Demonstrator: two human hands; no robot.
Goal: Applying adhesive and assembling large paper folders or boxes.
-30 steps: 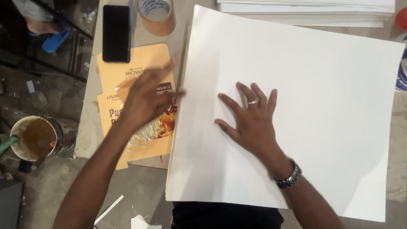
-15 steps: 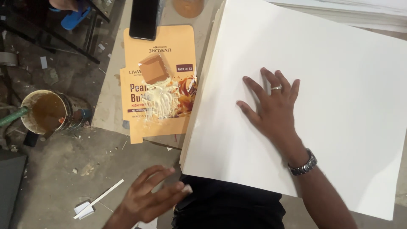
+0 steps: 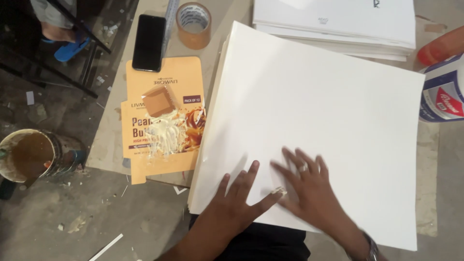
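Sheet: a large white sheet lay flat on the bench, tilted, topping a stack.
Left hand: pressed flat on the sheet's near edge, fingers spread, gripping nothing.
Right hand: palm down just beside it, fingers splayed, blurred, holding nothing.
Left of sheet: flattened orange carton, phone, tape roll.

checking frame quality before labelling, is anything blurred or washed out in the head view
Head view: the right hand is smeared by motion blur, fingers soft; the left hand is sharper. The large white square board is bright and nearly featureless, with faint shadows by the hands. The orange printed flattened carton and brown tape roll are in focus.
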